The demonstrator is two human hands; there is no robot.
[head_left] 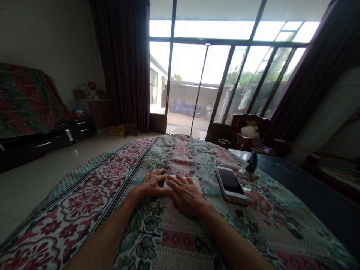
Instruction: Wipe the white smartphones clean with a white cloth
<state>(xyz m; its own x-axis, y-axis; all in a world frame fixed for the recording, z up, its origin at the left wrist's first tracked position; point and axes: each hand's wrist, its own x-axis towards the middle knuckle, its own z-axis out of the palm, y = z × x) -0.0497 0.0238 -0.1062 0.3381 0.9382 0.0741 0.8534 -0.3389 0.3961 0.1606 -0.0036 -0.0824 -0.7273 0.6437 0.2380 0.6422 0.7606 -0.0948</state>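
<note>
Two bare hands over one small white sheet (197, 183), centre of the frame, just below mid-height, flat on the cloth (87, 198) that drapes the desk (182, 234).

Grip, right hand (188, 195): palm down, fingers slightly parted and extended over the sheet, covering much of it; clamped on nothing that shows. Grip, left hand (152, 183): fingers and thumb apart, thumb reaching towards the right hand, fingertips by the sheet's left end. Whether a fingertip pins that edge, cannot tell.

Material: paper or thin fabric, cannot tell which. Judged very light, limp, easily creased; if tissue, it would tear under a sharp tug. Likely to skid on the cloth if pushed sideways, and the cloth itself may ruck up with it. Flat palm pressure suits it; little stiffness expected, so an unsupported end should droop.

Best hold: the exposed right-hand corner, thumb beneath and forefinger on top, other hand steadying the middle. Left end also reachable, though fingers crowd it. Layers, if folded, hidden under the palm.

Nearby: phone (232, 183), right of centre, lying screen up, well apart from the sheet; beyond its upper right, a dark ornament (252, 163). Both clear of the fingers.
</note>
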